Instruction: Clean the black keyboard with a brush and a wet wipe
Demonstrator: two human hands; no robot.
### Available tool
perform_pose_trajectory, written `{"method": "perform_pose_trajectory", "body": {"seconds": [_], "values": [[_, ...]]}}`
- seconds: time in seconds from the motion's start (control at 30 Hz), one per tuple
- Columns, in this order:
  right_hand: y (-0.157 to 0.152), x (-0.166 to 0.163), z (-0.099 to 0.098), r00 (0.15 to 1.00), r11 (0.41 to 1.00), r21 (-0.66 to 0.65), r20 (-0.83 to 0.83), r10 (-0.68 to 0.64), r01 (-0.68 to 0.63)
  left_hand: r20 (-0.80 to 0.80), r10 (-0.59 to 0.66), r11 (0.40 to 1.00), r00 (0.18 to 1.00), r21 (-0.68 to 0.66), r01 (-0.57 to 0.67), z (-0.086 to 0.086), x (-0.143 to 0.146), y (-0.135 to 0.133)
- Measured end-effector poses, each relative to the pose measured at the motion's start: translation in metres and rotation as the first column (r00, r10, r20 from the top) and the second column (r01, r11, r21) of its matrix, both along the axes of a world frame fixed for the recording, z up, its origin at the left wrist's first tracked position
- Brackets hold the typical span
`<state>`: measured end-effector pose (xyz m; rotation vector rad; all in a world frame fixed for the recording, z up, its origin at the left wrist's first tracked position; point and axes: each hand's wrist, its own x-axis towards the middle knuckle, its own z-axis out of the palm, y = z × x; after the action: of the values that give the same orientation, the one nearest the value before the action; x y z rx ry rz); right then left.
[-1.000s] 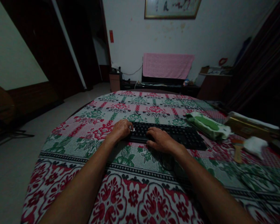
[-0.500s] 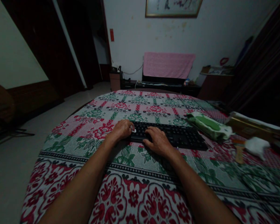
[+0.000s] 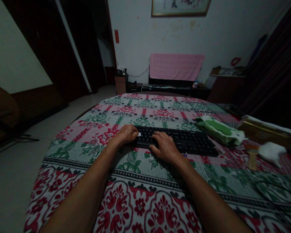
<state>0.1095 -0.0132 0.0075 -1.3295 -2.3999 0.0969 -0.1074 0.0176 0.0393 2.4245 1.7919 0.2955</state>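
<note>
A black keyboard lies across the patterned tablecloth in front of me. At its left end, my left hand is closed, with a small white piece of what looks like tissue or wipe poking out at the fingertips, over the keys. Most of that piece is hidden by the fingers. My right hand lies over the middle of the keyboard, fingers apart and bent slightly, thumb toward the front edge. Nothing shows in its grasp.
To the right lie a green-and-white soft pack, a brush with a wooden handle, a crumpled white tissue and a gold box. A dark cable crosses the cloth at lower right. Beyond the table, a pink towel hangs.
The left hand has shifted slightly at the keyboard's left end, and less of the white piece shows. The right hand stays in place. The view has moved a little.
</note>
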Motion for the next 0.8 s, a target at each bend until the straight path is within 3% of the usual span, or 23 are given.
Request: {"method": "perform_pose_trajectory", "body": {"seconds": [0.1, 0.3, 0.4, 0.53, 0.8], "values": [[0.000, 0.000, -0.001, 1.000, 1.000, 0.005, -0.002, -0.003, 0.003, 0.003, 0.028, 1.000, 1.000, -0.015, -0.028, 0.000, -0.006, 0.001], [0.001, -0.001, -0.002, 1.000, 1.000, 0.006, 0.006, -0.009, 0.009, -0.006, 0.210, 0.977, 0.978, 0.032, -0.210, 0.004, -0.016, 0.002], [0.001, -0.001, -0.002, 1.000, 1.000, 0.018, 0.004, -0.010, 0.010, 0.041, 0.194, 0.980, 0.980, 0.040, -0.196, 0.007, -0.011, 0.001], [0.001, -0.001, -0.003, 1.000, 0.999, 0.030, 0.002, -0.014, 0.014, 0.048, 0.122, 0.991, 0.991, -0.055, -0.119, 0.009, -0.005, -0.003], [0.002, -0.001, -0.003, 1.000, 0.999, 0.031, 0.000, -0.017, 0.017, -0.037, 0.287, 0.957, 0.957, -0.043, -0.288, 0.018, -0.013, -0.008]]}}
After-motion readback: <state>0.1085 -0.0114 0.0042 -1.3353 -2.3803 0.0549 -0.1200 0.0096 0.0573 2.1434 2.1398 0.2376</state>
